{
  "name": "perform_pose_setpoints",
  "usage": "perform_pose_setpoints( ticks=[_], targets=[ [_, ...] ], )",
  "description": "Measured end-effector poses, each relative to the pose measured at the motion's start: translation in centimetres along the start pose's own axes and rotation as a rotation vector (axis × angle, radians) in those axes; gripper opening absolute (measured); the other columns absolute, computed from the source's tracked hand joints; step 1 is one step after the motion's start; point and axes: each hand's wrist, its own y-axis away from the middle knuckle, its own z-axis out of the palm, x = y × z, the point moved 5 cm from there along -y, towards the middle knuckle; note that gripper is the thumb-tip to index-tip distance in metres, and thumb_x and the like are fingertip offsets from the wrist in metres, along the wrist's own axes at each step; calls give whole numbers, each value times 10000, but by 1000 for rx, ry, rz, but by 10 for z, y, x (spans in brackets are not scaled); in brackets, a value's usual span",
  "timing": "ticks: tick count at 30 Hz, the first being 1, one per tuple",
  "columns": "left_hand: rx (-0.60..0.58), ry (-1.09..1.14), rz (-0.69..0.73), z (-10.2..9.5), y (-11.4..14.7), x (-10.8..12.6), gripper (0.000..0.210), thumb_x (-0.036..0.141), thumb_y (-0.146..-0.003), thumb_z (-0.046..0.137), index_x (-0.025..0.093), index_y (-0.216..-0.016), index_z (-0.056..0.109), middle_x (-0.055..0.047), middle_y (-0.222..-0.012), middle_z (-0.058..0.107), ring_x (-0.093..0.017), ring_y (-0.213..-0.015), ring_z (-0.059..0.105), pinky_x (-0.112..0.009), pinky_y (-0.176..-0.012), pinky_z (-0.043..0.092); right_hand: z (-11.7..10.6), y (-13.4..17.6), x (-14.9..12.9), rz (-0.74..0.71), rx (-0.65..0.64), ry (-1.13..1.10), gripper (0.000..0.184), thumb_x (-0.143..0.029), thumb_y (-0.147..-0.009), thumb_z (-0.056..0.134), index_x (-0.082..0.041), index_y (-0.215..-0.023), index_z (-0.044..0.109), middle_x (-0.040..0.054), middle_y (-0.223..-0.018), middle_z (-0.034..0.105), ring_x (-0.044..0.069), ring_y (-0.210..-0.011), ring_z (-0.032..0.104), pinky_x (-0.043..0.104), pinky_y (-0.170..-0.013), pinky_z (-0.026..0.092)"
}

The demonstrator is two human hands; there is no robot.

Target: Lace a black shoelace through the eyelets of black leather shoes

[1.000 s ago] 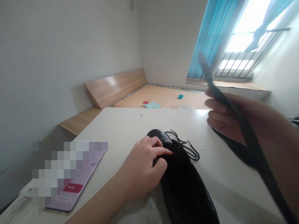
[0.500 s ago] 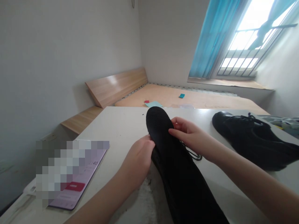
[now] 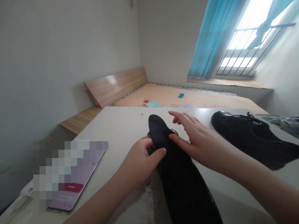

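Note:
A long black insole [image 3: 158, 130] lies over a black lace-up shoe [image 3: 191, 186] in front of me, its rounded far end narrowed and curled. My left hand [image 3: 146, 155] is closed on the insole's left edge, thumb on top and fingers tucked under. My right hand [image 3: 189, 130] is open, its fingers spread in the air and its thumb tip touching the insole's right edge. A bit of lace shows beside that thumb. How far the insole reaches into the shoe is hard to see, black on black.
Another black lace-up shoe [image 3: 247, 137] lies on the white table [image 3: 116, 124] at the right. A phone [image 3: 77, 186], partly pixelated, lies at the left. Beyond the table's far edge is a bed [image 3: 205, 99] with small coloured items, and a window with a blue curtain [image 3: 210, 40].
My right fingers have lifted off the insole and spread, leaving the thumb on it. My left thumb has come onto its top. The insole's far end is lower, narrower and more curled.

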Motion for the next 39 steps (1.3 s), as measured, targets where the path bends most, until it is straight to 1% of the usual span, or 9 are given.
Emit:
perform_pose_setpoints(
  ticks=[4, 9, 17, 21, 24, 27, 30, 34, 39],
  targets=[
    [27, -62, 45, -1, 1, 1, 166, 297, -776, 567, 189, -651, 548, -19, -766, 625, -216, -803, 600, -332, -754, 450, -3, 18, -27, -176, -222, 87, 391, -319, -948, 460, -198, -1303, 571, 97, -1286, 618, 266, -1189, 569, 491, -1004, 483],
    [94, -169, 73, -2, 2, 2, 267, 313, -773, 546, 204, -568, 414, 13, -678, 535, -180, -714, 521, -309, -682, 388, 18, 38, -25, -239, -515, 240, 617, -272, -895, 541, -136, -1481, 404, 97, -1511, 404, 334, -1389, 388, 591, -1118, 368],
    [153, -132, 41, -5, -1, -2, 234, 315, -769, 548, 216, -640, 381, 54, -621, 412, -149, -658, 464, -326, -751, 415, 24, 34, -17, -285, -588, 333, 725, -121, -773, 605, -229, -1468, 429, -3, -1528, 346, 342, -1434, 292, 619, -1140, 320],
    [269, -22, 72, -3, -1, -11, 233, 283, -740, 559, 232, -913, 412, 8, -878, 501, -179, -803, 533, -334, -736, 458, 24, 32, -18, -286, -574, 346, 709, -116, -749, 620, -234, -1435, 486, 9, -1524, 362, 368, -1426, 300, 635, -1118, 342],
    [453, -152, 207, -8, 5, -9, 403, 227, -738, 565, 226, -1095, 378, -66, -1092, 442, -224, -991, 498, -395, -838, 460, 27, 34, -17, -289, -615, 332, 657, -120, -759, 619, -231, -1401, 534, 9, -1528, 364, 365, -1435, 280, 612, -1133, 334],
    [603, -391, 454, -11, 18, 10, 344, 144, -760, 552, 214, -1070, 419, -77, -1096, 436, -243, -1058, 455, -439, -928, 393, 23, 35, -17, -299, -600, 274, 522, -161, -823, 576, -267, -1333, 602, -18, -1520, 399, 344, -1442, 280, 604, -1143, 323],
    [433, -520, 639, -4, 25, 28, 155, 106, -797, 532, 220, -902, 514, -20, -930, 555, -216, -960, 498, -441, -944, 333, 11, 32, -17, -296, -565, 136, 378, -203, -888, 531, -321, -1217, 675, -49, -1437, 523, 273, -1419, 350, 528, -1161, 332],
    [147, -546, 648, 10, 26, 32, 94, 140, -818, 530, 211, -765, 560, 47, -724, 642, -175, -811, 539, -462, -1019, 237, -12, 15, -1, -156, -473, -51, 308, -388, -960, 451, -329, -1155, 681, -31, -1251, 658, 194, -1165, 602, 375, -1017, 484],
    [79, -590, 558, 16, 20, 26, 138, 165, -837, 494, 205, -749, 593, 43, -725, 667, -176, -822, 555, -464, -1051, 190, -7, -5, 58, 175, -414, 251, 472, -451, -945, 425, -242, -1361, 503, 91, -1362, 569, 303, -1160, 593, 489, -976, 468]
  ],
)
